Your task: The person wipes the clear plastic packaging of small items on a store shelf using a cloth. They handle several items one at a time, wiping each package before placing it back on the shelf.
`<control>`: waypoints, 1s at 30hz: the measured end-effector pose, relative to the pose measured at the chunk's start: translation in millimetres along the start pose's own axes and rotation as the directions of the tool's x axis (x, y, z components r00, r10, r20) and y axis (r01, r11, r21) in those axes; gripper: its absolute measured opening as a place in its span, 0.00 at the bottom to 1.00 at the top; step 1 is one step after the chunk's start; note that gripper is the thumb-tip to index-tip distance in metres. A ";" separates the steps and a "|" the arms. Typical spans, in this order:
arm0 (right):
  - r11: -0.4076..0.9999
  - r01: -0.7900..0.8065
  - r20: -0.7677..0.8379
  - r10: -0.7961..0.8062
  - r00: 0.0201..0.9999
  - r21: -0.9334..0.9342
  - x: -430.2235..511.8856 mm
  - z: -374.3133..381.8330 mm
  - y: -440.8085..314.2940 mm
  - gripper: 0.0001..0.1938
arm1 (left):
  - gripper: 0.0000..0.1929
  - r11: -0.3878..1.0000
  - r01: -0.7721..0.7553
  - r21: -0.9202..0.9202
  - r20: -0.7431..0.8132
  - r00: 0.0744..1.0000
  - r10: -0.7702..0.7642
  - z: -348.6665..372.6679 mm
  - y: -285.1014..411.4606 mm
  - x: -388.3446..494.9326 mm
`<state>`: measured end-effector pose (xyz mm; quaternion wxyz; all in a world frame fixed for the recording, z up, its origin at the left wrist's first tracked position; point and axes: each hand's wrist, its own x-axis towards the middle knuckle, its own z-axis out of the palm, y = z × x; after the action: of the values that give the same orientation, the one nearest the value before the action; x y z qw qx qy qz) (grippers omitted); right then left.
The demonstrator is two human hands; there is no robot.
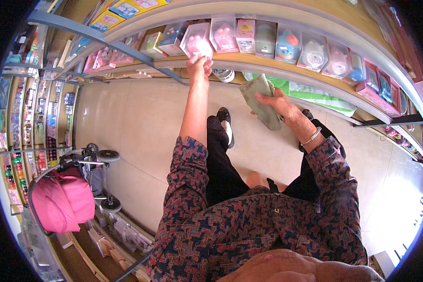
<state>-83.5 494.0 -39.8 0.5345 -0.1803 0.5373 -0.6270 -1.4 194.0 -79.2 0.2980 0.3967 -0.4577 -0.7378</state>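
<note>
My left hand (199, 67) reaches to the shelf edge, its fingertips at the lower front of a clear box with a pink figure (198, 40); whether they grip it I cannot tell. A folded grey-green cloth (261, 102) is held in my right hand (276, 104), in front of the shelf. Beside the first box stands another clear box with a pink figure (225, 35). Farther right in the row are a dark green item in a clear box (265, 40), a blue figure in a box (288, 46) and a white figure in a box (313, 54).
Below the shelf board (246, 57) sit a white round container (224, 75) and green-and-white packaging (303, 91). A pink stroller (67, 201) stands at the left, near shelves of small goods (38, 116). A blue-grey metal post (127, 51) crosses the shelf's left part.
</note>
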 end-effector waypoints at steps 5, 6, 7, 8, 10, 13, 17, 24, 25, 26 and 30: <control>1.000 -0.022 -0.001 0.022 1.000 -0.013 1.7 -1.7 2.3 0.24 | 0.11 0.998 -0.063 0.008 -0.034 0.997 0.063 6.8 -0.5 1.3; 1.000 -0.023 0.004 0.023 1.000 -0.013 2.3 -1.7 2.7 0.24 | 0.10 0.998 -0.065 0.027 -0.044 0.997 0.066 7.1 0.2 1.3; 0.999 -0.033 -0.001 0.033 0.999 -0.013 2.8 -1.8 2.9 0.24 | 0.11 0.998 -0.065 0.010 -0.027 0.997 0.065 6.9 1.2 1.5; 1.000 -0.023 0.010 0.023 1.000 -0.018 2.7 -1.9 3.0 0.24 | 0.11 0.998 -0.068 0.003 -0.031 0.997 0.068 7.2 1.6 1.7; 0.999 -0.021 0.010 0.022 1.000 -0.028 2.3 -2.1 2.6 0.25 | 0.12 0.998 -0.067 0.005 0.004 0.998 0.067 6.4 3.0 2.4; 0.997 -0.063 0.017 0.064 0.998 -0.046 1.5 -2.7 1.1 0.29 | 0.14 0.998 -0.063 0.024 0.085 0.995 0.060 6.3 3.8 2.9; 0.999 -0.028 0.021 0.029 0.999 -0.029 1.2 -1.4 1.7 0.26 | 0.16 0.998 -0.059 0.022 0.063 0.996 0.057 9.5 2.9 2.1; 0.999 -0.019 0.024 0.019 1.000 -0.035 1.0 -1.7 2.2 0.26 | 0.25 0.997 -0.060 0.044 0.059 0.997 0.057 5.9 -0.8 6.8; 0.999 -0.018 0.027 0.019 0.999 -0.035 0.9 -1.8 2.2 0.26 | 0.26 0.991 -0.095 0.091 0.003 0.995 0.095 6.0 -3.5 8.5; 0.999 -0.024 0.022 0.025 0.999 -0.035 1.0 -1.8 2.4 0.26 | 0.27 0.982 -0.120 0.146 -0.072 0.989 0.131 6.8 -7.0 10.0; 0.999 -0.023 0.025 0.024 0.999 -0.037 2.0 -1.0 3.9 0.25 | 0.36 0.464 -0.441 0.768 -0.017 0.710 0.704 6.1 -3.1 17.5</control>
<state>-83.2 493.3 -44.2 0.5450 -0.1916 0.5440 -0.6086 -15.8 183.8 -85.8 0.4244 0.4170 -0.7563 -0.2721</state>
